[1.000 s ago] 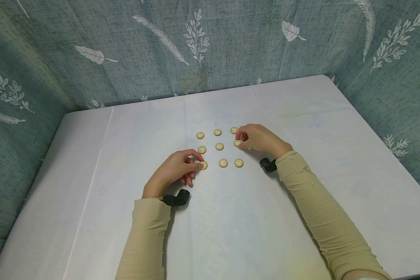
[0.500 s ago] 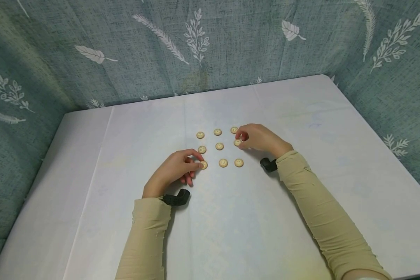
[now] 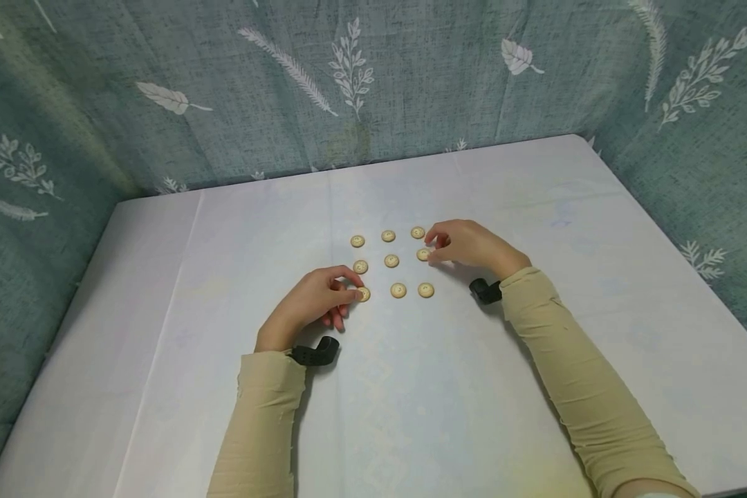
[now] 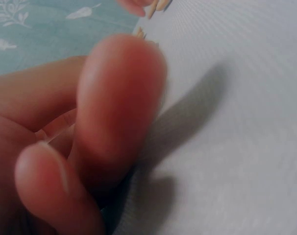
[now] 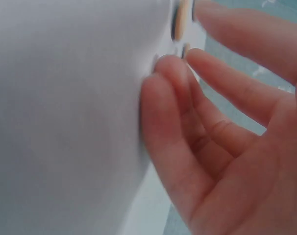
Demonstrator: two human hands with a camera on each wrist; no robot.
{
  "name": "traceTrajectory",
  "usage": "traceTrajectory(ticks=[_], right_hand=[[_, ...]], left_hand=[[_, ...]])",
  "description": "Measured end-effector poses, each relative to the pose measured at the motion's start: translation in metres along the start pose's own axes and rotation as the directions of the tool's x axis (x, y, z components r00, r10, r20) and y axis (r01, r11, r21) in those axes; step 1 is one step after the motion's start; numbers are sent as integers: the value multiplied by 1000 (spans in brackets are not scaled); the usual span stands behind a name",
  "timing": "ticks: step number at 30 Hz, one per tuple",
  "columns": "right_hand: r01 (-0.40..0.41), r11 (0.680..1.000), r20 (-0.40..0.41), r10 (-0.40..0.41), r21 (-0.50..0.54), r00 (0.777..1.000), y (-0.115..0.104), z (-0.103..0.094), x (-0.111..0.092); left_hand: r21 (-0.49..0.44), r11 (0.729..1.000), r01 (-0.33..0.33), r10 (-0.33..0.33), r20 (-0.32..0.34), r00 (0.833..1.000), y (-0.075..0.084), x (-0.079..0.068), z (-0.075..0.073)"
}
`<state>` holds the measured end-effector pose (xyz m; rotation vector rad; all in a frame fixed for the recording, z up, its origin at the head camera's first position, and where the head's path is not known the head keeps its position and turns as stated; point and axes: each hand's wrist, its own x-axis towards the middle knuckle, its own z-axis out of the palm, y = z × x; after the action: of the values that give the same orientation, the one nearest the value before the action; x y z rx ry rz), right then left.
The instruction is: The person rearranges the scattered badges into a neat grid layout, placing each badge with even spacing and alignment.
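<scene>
Round wooden buttons lie in three rows on the white-covered table [image 3: 380,387]. In the head view my left hand [image 3: 316,299] pinches the front-left button [image 3: 364,295] between thumb and index finger. That button is partly covered by the thumb. My right hand [image 3: 469,243] is at the right end of the middle row, its thumb tip at the edge of a button [image 3: 422,254]. The index fingertip stands off from the thumb, beside the back-right button [image 3: 418,232]. In the right wrist view, thumb and index finger are spread near a button [image 5: 180,20], with nothing between them.
The centre button [image 3: 391,261] and two front buttons, one in the middle [image 3: 398,290] and one at the right [image 3: 426,290], lie between my hands. A green leaf-patterned curtain [image 3: 411,83] hangs behind and beside the table. Each wrist wears a black camera [image 3: 316,351].
My right hand has shifted slightly right, and its index finger and thumb have come away from the middle-row button. The left hand stays in place.
</scene>
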<state>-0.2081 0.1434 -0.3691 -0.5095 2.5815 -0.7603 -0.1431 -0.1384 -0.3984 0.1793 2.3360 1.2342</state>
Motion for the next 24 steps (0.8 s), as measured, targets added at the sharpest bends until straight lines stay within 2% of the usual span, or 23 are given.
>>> traceTrajectory(ticks=[9,18,24], right_hand=[[-32,999,-64,33,19,997,2,-14,-8],[7,999,25,-6,-39,1000,1,-7,-5],[43,997,45,-40,-65,998,-1,-2,-4]], left_hand=[[-8,1000,-2,2,-4,1000,-2,1,0],[-18,1000,0,0,-4,1000,-3,0,1],[-28,1000,-9,9,2,1000,-1,-1,0]])
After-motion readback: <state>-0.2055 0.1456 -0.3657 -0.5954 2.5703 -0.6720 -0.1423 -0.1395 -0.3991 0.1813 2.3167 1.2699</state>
